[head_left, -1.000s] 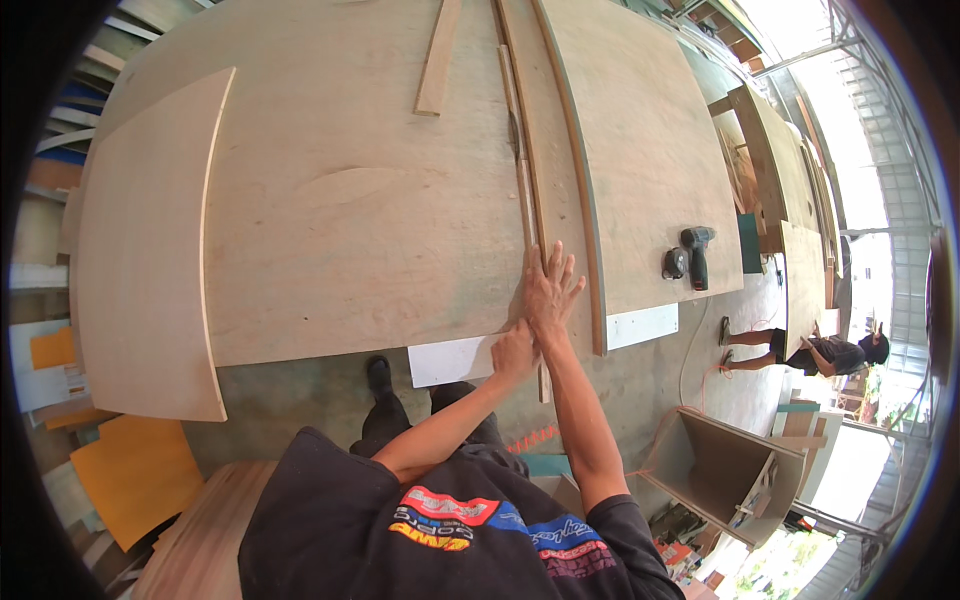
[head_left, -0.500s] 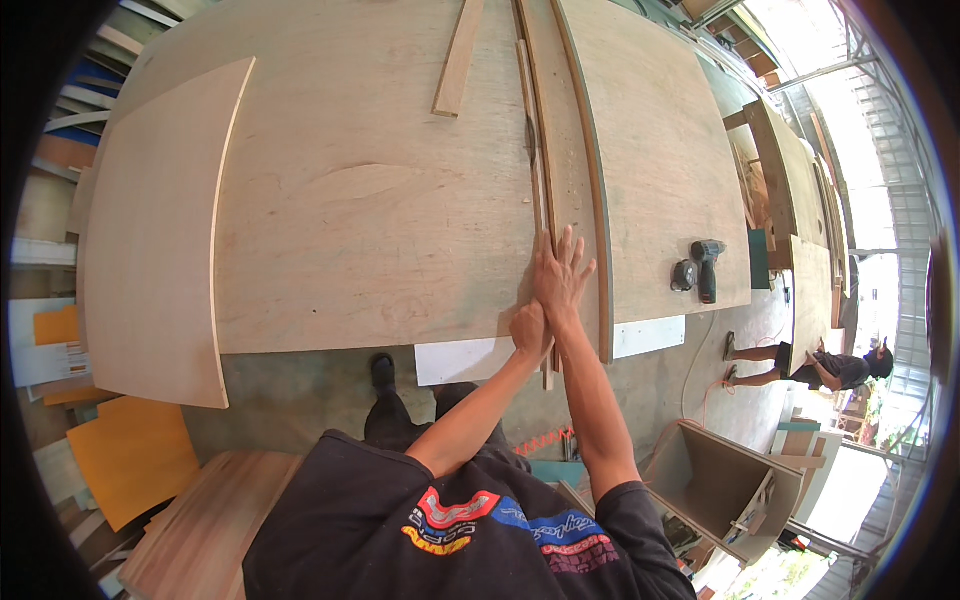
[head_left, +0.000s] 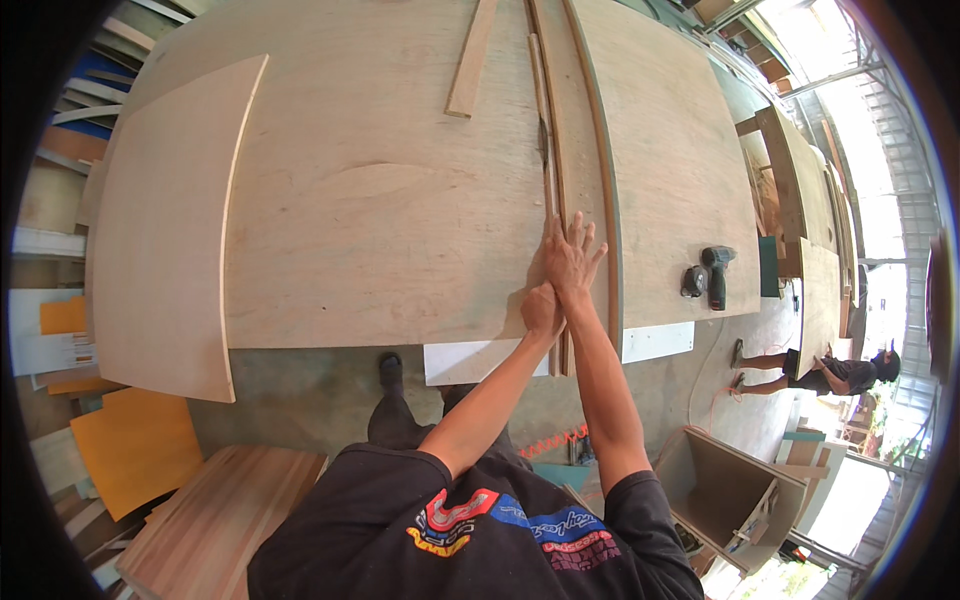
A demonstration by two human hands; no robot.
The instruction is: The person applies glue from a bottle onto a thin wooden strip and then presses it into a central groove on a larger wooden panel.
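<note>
On the large plywood-topped table [head_left: 390,270], a thin wooden strip [head_left: 538,80] lies alongside a longer wooden batten [head_left: 547,60]. My left hand [head_left: 542,308] is closed in a fist on the thin strip near the table's front edge, its fingertips hidden. Just beyond it and touching it, my right hand [head_left: 572,265] lies palm down over the strip and batten, fingers stretched out and slightly apart. A dark, narrow patch shows beside the strip farther up; I cannot tell what it is. To the right runs a raised board edge [head_left: 607,180].
A pale plywood panel [head_left: 165,230] overhangs the table's left end. A short wooden board [head_left: 472,65] lies farther off. At the right sit a cordless drill [head_left: 717,275] and a dark battery-like block [head_left: 693,281]. Another person [head_left: 845,375] stands far right, handling a board.
Both my hands have slid a little way forward, away from me, and the thin strip appears to have moved with them. The whole view has shifted slightly.
</note>
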